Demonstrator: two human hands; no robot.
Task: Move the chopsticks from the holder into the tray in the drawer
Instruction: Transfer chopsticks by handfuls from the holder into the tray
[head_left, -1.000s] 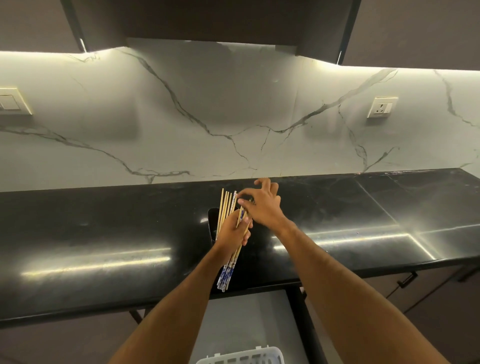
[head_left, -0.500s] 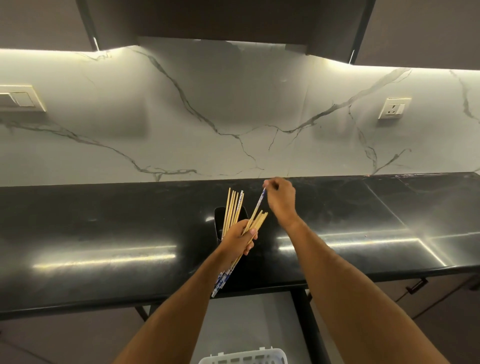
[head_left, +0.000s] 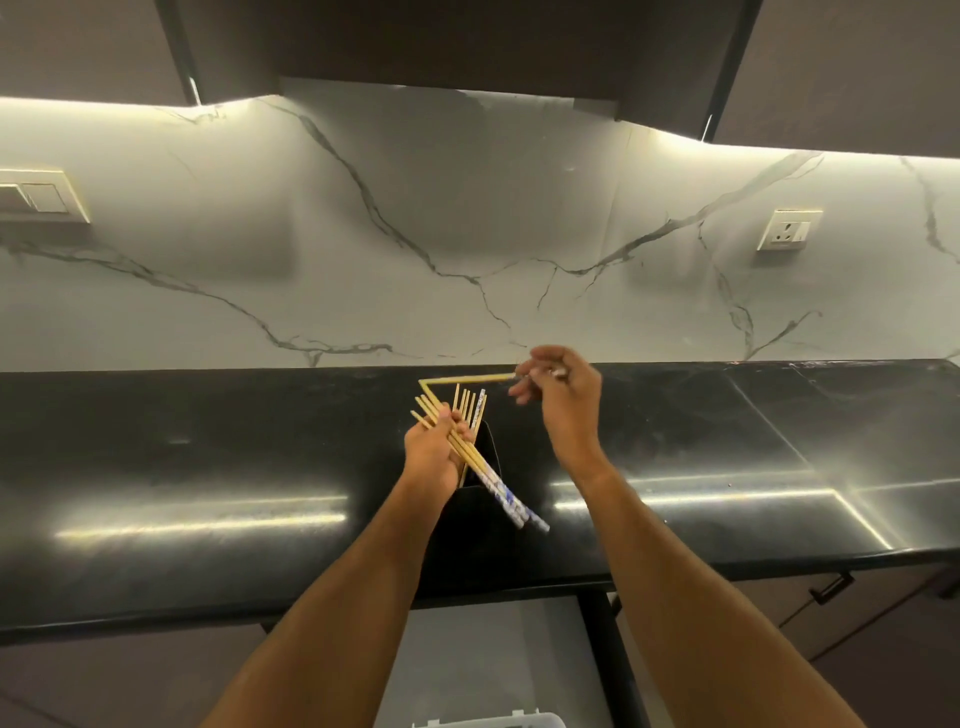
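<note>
A black holder (head_left: 488, 457) stands on the black counter with a few wooden chopsticks (head_left: 470, 408) still upright in it. My left hand (head_left: 434, 454) grips a bundle of chopsticks (head_left: 498, 486) with blue-and-white patterned ends pointing down to the right. My right hand (head_left: 558, 397) pinches one chopstick (head_left: 462, 381) by its end and holds it almost level above the holder, its tip reaching toward the bundle. The white tray (head_left: 488, 721) peeks in at the bottom edge, inside the open drawer (head_left: 467, 654).
The glossy black counter (head_left: 208, 467) runs the full width below a marble backsplash. A wall socket (head_left: 788, 229) sits at the right and a switch plate (head_left: 41, 196) at the left. Dark cabinets hang overhead. A drawer handle (head_left: 831, 587) shows at the lower right.
My right hand has drawn one chopstick out of the holder and swung it to nearly level. My left hand has turned its bundle so the patterned ends now point down-right instead of down-left.
</note>
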